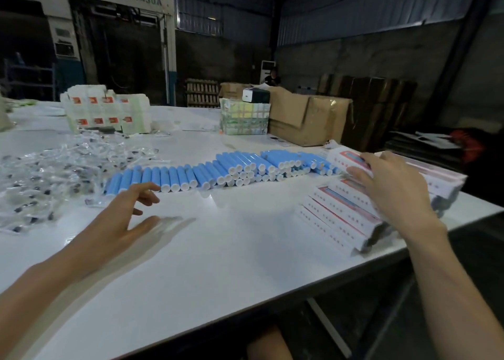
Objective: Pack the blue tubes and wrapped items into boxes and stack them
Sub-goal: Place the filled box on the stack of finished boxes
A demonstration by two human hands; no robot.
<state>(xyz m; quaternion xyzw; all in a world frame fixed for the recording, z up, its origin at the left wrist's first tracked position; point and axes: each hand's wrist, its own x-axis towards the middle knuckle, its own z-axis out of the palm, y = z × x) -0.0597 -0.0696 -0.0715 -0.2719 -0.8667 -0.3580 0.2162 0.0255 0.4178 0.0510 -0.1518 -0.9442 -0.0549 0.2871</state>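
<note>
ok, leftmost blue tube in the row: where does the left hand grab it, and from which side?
Probably the near end, coming from above on the near side. The leftmost tube lies flat, end toward the person, with its right flank against its neighbour. Fingers fit only round the end and the left flank. The left hand hovers close.

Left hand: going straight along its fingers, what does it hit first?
Probably the blue tubes, near the row's left end: the index fingertip of the left hand sits just short of their white caps. Its height above the table is unclear.
</note>
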